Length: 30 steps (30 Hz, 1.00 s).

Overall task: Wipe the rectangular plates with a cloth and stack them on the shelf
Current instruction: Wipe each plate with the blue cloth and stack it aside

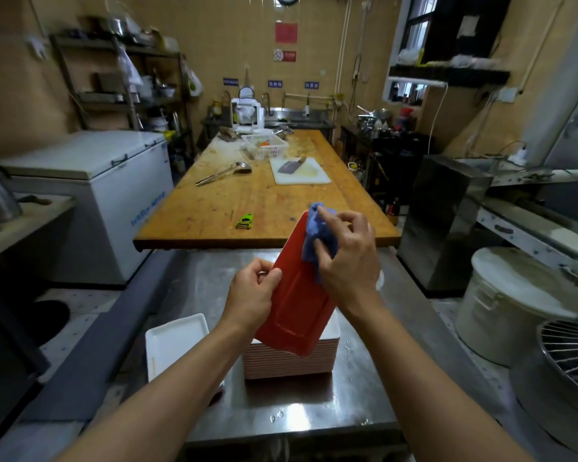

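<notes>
Right now, starting at the left, a white rectangular plate [174,341] lies flat on the steel counter [314,411], just beside a tall stack of plates [289,363] with white tops and reddish edges. Above that stack the person's left hand [252,295] pinches the near left edge of a red-backed rectangular plate [297,305], thumb on the upturned face and fingers curled behind it. The plate is tilted steeply, its far end raised toward the wooden table [267,201] and its lower corner hanging just over the stack; whether it touches I cannot tell. To the right, the right hand [346,258] is curled round a blue cloth [316,235], pressing it against the plate's upper right edge.

Wiping looks to be under way, and no shelf for stacking is plainly identifiable from where I stand. The risk I see is the plate slipping: it is held along one edge only, and a hard push from the cloth could twist it out of the pinch and drop it onto the stack, chipping plates or knocking the pile askew. Water droplets on the counter suggest wet plates, which would make a slip likelier.
</notes>
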{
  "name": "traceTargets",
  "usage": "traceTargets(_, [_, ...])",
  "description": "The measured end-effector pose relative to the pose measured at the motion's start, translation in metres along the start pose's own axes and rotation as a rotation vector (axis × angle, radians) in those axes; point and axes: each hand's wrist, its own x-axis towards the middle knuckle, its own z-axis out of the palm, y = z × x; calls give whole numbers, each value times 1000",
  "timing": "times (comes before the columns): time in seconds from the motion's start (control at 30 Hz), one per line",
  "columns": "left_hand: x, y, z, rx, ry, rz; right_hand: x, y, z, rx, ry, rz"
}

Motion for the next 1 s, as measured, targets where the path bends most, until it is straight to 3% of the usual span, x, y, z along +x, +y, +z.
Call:
traceTargets(0.2, [-9,15,-2,-54,17,48,1,-17,21,-91,-18,-75])
traceTargets(0.5, [-20,16,-5,-238,36,-59,-6,3,16,-64,-47,-111])
traceTargets(0.83, [-20,23,-6,-368,70,-119,-4,20,0,323,-146,226])
traceTargets(1.0, [-6,24,1,-549,133,-211,-3,5,2,321,-183,324])
